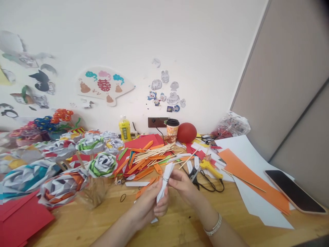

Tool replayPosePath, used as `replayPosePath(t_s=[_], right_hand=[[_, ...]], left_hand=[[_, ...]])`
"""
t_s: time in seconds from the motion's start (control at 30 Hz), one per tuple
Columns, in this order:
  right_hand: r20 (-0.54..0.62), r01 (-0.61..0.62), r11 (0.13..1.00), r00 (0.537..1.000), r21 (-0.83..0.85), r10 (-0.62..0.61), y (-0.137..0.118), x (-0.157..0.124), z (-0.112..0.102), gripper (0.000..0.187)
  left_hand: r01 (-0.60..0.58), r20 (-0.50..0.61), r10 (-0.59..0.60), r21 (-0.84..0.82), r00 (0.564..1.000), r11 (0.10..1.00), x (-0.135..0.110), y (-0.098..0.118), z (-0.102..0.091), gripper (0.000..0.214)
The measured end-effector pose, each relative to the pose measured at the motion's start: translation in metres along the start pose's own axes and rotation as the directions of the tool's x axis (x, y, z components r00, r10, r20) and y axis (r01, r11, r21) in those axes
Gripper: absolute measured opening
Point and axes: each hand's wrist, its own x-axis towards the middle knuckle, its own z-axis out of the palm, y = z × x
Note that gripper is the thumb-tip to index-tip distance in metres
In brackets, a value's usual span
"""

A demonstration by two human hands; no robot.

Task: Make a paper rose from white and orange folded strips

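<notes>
My left hand [151, 203] is closed round a folded white paper strip [168, 169], which stands tilted up and to the right above the table. A thin dark band seems to loop around the strip's middle. The fingers of my right hand [181, 183] are pinched at the strip's right side, by that band. Just beyond my hands lie folded orange paper strips [141, 166] and a pile of thin wooden sticks [154, 153]. A loose rubber band [123, 198] rests on the table left of my left hand.
Folded-paper flowers [102, 164] crowd the left side. A yellow glue gun [211, 168] and scissors [194, 175] lie right of my hands. Behind stand a yellow bottle [124, 128], a lidded cup [172, 132] and a red balloon [187, 132]. A phone [294, 190] lies far right.
</notes>
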Motion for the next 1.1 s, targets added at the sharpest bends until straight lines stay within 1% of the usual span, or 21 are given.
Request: replayPosePath(t_s=[0.07,0.1,0.2,0.3,0.33,0.37,0.43,0.47,0.5,0.53,0.57,0.6,0.63,0.7,0.77,0.8,0.87,0.93,0.97,1.1], right_hand=[[0.026,-0.027,1.000,0.999,0.014,0.026,-0.001,-0.001,0.000,0.028],[0.032,-0.040,0.999,0.999,0.019,0.040,-0.001,-0.002,-0.001,0.029],[0.020,-0.057,0.997,0.998,0.053,0.056,0.001,-0.003,-0.001,0.028],[0.007,-0.060,0.991,0.998,0.121,0.060,0.005,-0.002,0.001,0.032],[-0.010,-0.059,0.990,0.998,0.128,0.061,0.006,-0.002,0.002,0.033],[-0.040,-0.053,0.991,0.998,0.121,0.058,0.006,-0.001,0.004,0.034],[-0.127,-0.032,0.996,0.991,0.078,0.041,0.006,0.001,0.007,0.033],[-0.157,-0.032,0.998,0.987,0.050,0.039,0.005,0.001,0.008,0.032],[-0.165,-0.041,0.999,0.985,0.025,0.045,0.004,0.002,0.008,0.031],[-0.152,-0.061,0.998,0.986,0.003,0.061,0.003,0.003,0.008,0.031],[-0.129,-0.087,0.996,0.988,-0.024,0.083,0.003,0.003,0.008,0.030],[-0.111,-0.105,0.992,0.989,-0.064,0.097,0.003,0.004,0.007,0.029],[-0.110,-0.106,0.987,0.990,-0.117,0.093,0.004,0.004,0.006,0.029],[-0.159,-0.073,0.970,0.987,-0.232,0.037,0.005,0.004,0.003,0.028],[-0.190,-0.051,0.949,0.982,-0.312,-0.010,0.007,0.004,0.000,0.029],[-0.175,-0.051,0.945,0.985,-0.323,-0.006,0.007,0.004,-0.001,0.031],[-0.109,-0.061,0.951,0.994,-0.302,0.029,0.006,0.003,-0.003,0.033],[-0.037,-0.059,0.964,0.998,-0.259,0.052,0.005,0.002,-0.003,0.032],[-0.020,-0.051,0.967,0.999,-0.248,0.047,0.004,0.002,-0.003,0.032],[-0.042,-0.013,0.949,0.999,-0.316,0.000,0.004,0.003,-0.001,0.036]], left_hand=[[0.066,0.076,-0.064,-0.023,0.995,0.998,0.000,0.001,0.000,0.036],[0.078,0.098,-0.076,-0.015,0.992,0.997,-0.001,0.001,0.001,0.038],[0.092,0.118,-0.091,0.003,0.989,0.996,-0.003,0.001,0.004,0.040],[0.170,0.165,-0.162,-0.033,0.973,0.985,-0.006,-0.001,0.008,0.039],[0.187,0.163,-0.179,-0.036,0.970,0.982,-0.006,-0.003,0.009,0.038],[0.183,0.137,-0.178,-0.023,0.974,0.983,-0.005,-0.004,0.010,0.036],[0.118,0.012,-0.119,0.042,0.993,0.992,-0.001,-0.005,0.011,0.034],[0.066,-0.074,-0.059,0.096,0.996,0.993,0.001,-0.005,0.012,0.034],[0.008,-0.159,0.018,0.156,0.987,0.988,0.004,-0.005,0.011,0.034],[-0.042,-0.227,0.092,0.216,0.969,0.975,0.007,-0.004,0.011,0.034],[-0.084,-0.276,0.162,0.274,0.947,0.958,0.010,-0.002,0.009,0.035],[-0.113,-0.303,0.216,0.323,0.928,0.940,0.012,0.000,0.007,0.038],[-0.133,-0.312,0.256,0.367,0.915,0.921,0.013,0.001,0.004,0.040],[-0.141,-0.299,0.318,0.491,0.899,0.860,0.015,0.003,-0.001,0.042],[-0.119,-0.273,0.319,0.560,0.908,0.820,0.015,0.003,-0.006,0.044],[-0.105,-0.259,0.302,0.574,0.918,0.812,0.014,0.002,-0.007,0.044],[-0.082,-0.243,0.270,0.584,0.932,0.807,0.012,0.001,-0.008,0.044],[-0.065,-0.245,0.255,0.589,0.935,0.806,0.010,0.002,-0.006,0.041],[-0.058,-0.248,0.250,0.592,0.936,0.804,0.009,0.003,-0.005,0.039],[-0.059,-0.255,0.248,0.578,0.935,0.814,0.009,0.004,-0.001,0.040]])
